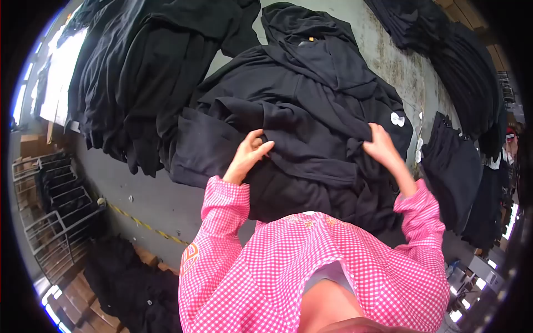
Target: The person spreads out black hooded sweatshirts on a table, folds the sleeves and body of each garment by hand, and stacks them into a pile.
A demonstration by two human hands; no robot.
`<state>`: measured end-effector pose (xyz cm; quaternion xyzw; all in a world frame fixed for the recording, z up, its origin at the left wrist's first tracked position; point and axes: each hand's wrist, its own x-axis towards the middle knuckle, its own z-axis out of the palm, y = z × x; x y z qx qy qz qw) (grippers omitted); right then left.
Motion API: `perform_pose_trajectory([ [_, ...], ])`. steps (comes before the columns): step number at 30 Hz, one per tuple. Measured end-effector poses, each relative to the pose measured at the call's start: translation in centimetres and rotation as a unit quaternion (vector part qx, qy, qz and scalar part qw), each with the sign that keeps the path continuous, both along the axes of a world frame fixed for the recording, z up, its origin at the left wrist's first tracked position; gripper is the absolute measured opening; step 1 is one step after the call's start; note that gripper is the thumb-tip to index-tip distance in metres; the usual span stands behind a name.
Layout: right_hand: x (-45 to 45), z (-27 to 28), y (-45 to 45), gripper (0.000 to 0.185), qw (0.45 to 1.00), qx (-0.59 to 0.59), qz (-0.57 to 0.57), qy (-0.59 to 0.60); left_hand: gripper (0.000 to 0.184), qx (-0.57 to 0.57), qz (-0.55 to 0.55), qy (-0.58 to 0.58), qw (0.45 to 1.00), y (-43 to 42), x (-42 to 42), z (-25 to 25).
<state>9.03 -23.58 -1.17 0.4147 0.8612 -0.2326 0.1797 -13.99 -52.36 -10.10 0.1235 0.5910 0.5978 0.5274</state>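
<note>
A black hooded sweatshirt (pixel 327 119) lies spread in front of me, its hood at the far end and a small orange tag (pixel 311 39) at the neck. Folds of black cloth are bunched across its near half. My left hand (pixel 250 155) is over the left part of these folds, thumb and bent fingers apart, with no cloth visibly gripped. At the right side of the garment, my right hand (pixel 383 145) has its fingers closed on the black fabric; the fingertips are partly hidden in it. A white round sticker (pixel 397 119) is near the sweatshirt's right edge.
A tall pile of black garments (pixel 144 72) is at the left on the grey table (pixel 127 191). More black garments (pixel 449 61) are stacked along the right. A metal rack (pixel 55 216) and cardboard boxes (pixel 78 297) stand at lower left, beside yellow-black edge tape (pixel 147 225).
</note>
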Motion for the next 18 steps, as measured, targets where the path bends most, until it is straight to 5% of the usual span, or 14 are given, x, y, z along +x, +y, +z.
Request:
perform_pose_trajectory([
  [4,-8.7,2.9,10.3,0.041,0.979,-0.093,-0.049,0.177,0.049,-0.038,-0.058,-0.014,0.997,2.4,0.3,-1.5],
  [8,-10.0,7.7,16.9,0.025,0.888,-0.201,-0.098,0.401,0.046,0.065,0.007,-0.181,0.981,1.5,1.0,-3.0],
  [10,-12.4,5.7,26.5,0.033,0.642,-0.493,-0.265,0.524,0.046,0.060,-0.002,-0.191,0.980,1.5,1.3,-2.1],
  [11,-12.5,5.5,27.1,0.038,0.636,-0.558,0.075,0.528,0.046,0.058,-0.001,-0.203,0.977,1.2,1.5,-1.5],
  [18,-11.1,3.4,23.4,0.032,0.766,-0.264,-0.139,0.569,0.057,0.051,-0.027,-0.204,0.977,1.3,1.8,4.5],
])
